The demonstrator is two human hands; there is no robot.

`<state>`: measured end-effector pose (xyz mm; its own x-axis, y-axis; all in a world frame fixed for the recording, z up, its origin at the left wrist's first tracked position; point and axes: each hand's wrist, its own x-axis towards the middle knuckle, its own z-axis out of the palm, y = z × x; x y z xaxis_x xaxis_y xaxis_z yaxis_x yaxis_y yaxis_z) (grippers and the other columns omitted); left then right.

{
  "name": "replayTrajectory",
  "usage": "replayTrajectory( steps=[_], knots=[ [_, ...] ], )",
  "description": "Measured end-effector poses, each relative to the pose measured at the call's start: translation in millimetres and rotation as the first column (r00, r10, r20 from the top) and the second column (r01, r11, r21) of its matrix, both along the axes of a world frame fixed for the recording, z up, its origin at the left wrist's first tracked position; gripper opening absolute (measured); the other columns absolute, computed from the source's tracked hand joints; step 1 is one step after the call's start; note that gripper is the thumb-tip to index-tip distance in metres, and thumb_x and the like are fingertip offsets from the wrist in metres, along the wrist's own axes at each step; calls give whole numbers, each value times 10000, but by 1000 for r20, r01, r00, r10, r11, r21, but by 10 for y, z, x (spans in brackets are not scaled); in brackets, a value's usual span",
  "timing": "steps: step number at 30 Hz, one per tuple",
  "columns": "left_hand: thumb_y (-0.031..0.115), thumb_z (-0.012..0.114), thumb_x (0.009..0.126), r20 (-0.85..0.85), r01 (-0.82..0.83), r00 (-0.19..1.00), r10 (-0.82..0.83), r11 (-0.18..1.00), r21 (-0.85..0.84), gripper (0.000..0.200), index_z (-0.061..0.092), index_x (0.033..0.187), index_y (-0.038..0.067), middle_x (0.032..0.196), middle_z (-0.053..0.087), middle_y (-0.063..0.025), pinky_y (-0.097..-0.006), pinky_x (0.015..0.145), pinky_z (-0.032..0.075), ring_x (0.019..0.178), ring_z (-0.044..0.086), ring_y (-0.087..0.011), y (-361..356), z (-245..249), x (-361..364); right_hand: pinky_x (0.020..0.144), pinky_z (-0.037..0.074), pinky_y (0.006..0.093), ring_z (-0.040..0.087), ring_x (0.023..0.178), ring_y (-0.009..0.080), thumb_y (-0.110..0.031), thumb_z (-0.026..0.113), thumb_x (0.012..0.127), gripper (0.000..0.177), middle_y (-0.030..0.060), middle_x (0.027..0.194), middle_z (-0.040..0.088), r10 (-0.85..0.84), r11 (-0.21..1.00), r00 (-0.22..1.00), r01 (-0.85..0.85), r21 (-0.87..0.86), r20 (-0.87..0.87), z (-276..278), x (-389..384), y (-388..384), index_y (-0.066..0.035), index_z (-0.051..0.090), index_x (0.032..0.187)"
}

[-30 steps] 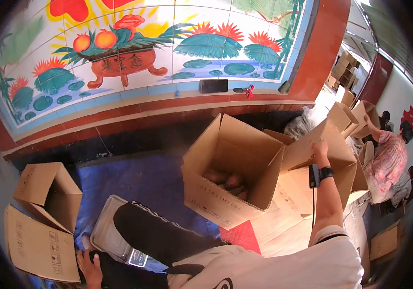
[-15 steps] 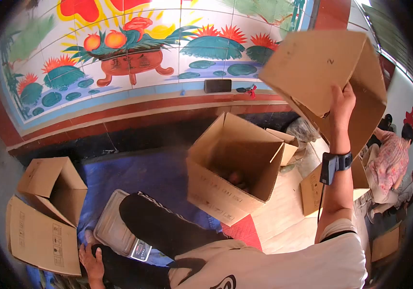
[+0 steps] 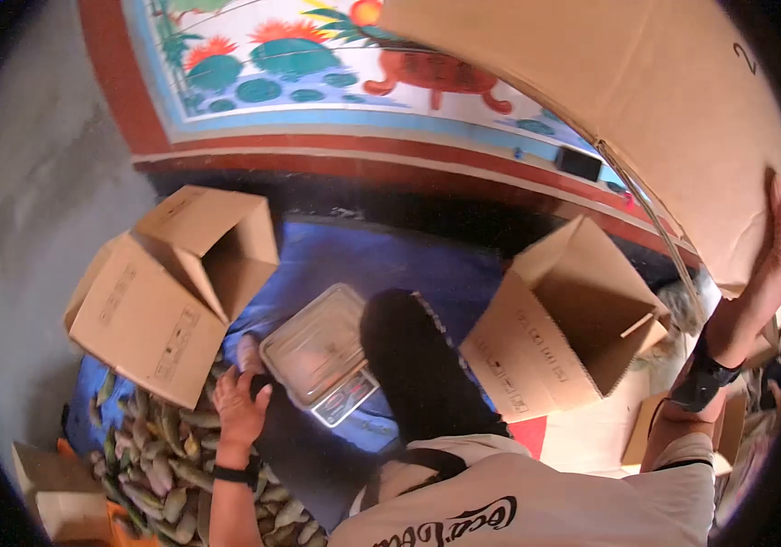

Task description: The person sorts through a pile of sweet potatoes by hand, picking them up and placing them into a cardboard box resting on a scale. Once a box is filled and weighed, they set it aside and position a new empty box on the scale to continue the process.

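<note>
A large cardboard box (image 3: 582, 64), marked with a 2, is held up at the upper right, close to the camera. My right hand (image 3: 776, 232) grips its edge; the fingers lie partly behind the board. Low on the left, my left hand (image 3: 240, 406) has its fingers spread and holds nothing, at my left knee. Just right of it, a scale (image 3: 345, 398) with a display carries a clear plastic tray (image 3: 313, 342). Beneath and left of that hand lies a pile of long green and brownish vegetables (image 3: 167, 456), whose kind I cannot make out.
An open cardboard box (image 3: 536, 365) stands right of my knees. Another open box (image 3: 158, 301) is at the left on the blue sheet (image 3: 336, 255). A smaller box (image 3: 71, 510) sits at the lower left. Behind runs a painted tiled wall (image 3: 318, 73).
The view has swung left and down, bringing the vegetable pile into sight. The box in my right hand now looks larger and nearer. My left hand has lifted slightly, its fingers spread.
</note>
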<state>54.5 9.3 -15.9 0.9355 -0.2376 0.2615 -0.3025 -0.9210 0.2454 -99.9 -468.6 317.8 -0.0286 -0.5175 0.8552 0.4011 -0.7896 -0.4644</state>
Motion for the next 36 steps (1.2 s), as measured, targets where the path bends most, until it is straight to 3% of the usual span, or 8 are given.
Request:
replayTrajectory(
  steps=[8, 9, 15, 24, 28, 31, 32, 36],
  knots=[
    [418, 564, 782, -11, -72, 997, 72, 996, -45, 500, 477, 1162, 104, 1196, 397, -191, -492, 938, 276, 1131, 356, -369, 117, -1, -137, 894, 381, 261, 555, 961, 157, -196, 533, 817, 305, 88, 1023, 605, 80, 987, 939, -122, -105, -334, -126, 871, 332, -5, 606, 1044],
    [421, 566, 780, -12, -86, 996, 85, 995, -46, 514, 467, 1174, 106, 1196, 396, -194, -492, 943, 271, 1134, 353, -369, 133, -4, -147, 823, 413, 252, 565, 872, 122, -217, 561, 795, 310, 52, 937, 608, 555, 824, 783, -469, 319, -282, -129, 1036, 354, -10, 594, 1023],
    [425, 575, 771, -3, -154, 988, 154, 987, -50, 557, 431, 1211, 115, 1203, 387, -199, -492, 957, 255, 1143, 343, -370, 225, 7, -264, 649, 448, 220, 564, 731, 86, -181, 547, 799, 298, 37, 868, 600, 757, 605, 331, -681, 413, -563, -497, 1703, 883, 11, 554, 1027],
    [370, 610, 752, -51, -185, 982, 181, 981, -67, 560, 430, 1214, 109, 1226, 372, -174, -491, 965, 247, 1156, 332, -359, 266, 41, -309, 570, 448, 228, 525, 663, 56, -96, 519, 796, 198, -6, 740, 570, 691, 389, 22, -854, 346, -722, -1155, 2452, 1294, 23, 586, 939],
    [304, 644, 731, -77, -197, 978, 192, 978, -64, 561, 433, 1211, 104, 1232, 371, -168, -482, 970, 248, 1165, 327, -353, 218, 84, -298, 576, 467, 284, 559, 625, 99, -79, 535, 751, 213, 54, 694, 593, 379, 458, 114, -886, 79, -918, -1526, 2833, 1485, 6, 598, 936],
    [249, 655, 722, -95, -177, 981, 170, 981, -78, 552, 443, 1203, 78, 1242, 384, -196, -461, 975, 258, 1161, 339, -374, 186, 127, -276, 520, 468, 342, 572, 528, 193, -113, 549, 698, 151, 139, 611, 583, 223, 478, 94, -878, 25, -970, -1704, 2939, 1856, -13, 619, 787],
    [243, 655, 721, -77, -138, 988, 131, 985, -99, 556, 441, 1205, 73, 1244, 387, -212, -465, 972, 262, 1158, 345, -386, 217, 102, -262, 539, 471, 372, 586, 550, 232, -123, 550, 681, 148, 171, 634, 584, 341, 526, -51, -817, 235, -939, -1742, 2910, 1973, -19, 619, 761],
    [216, 619, 737, -136, -132, 983, 119, 987, -88, 548, 412, 1204, 17, 1226, 364, -262, -468, 959, 270, 1137, 337, -422, 240, 83, -221, 617, 459, 457, 592, 677, 375, -111, 541, 625, 154, 248, 709, 583, 328, 556, 55, -818, 146, -943, -1722, 2824, 2405, 14, 613, 680]
  ],
)
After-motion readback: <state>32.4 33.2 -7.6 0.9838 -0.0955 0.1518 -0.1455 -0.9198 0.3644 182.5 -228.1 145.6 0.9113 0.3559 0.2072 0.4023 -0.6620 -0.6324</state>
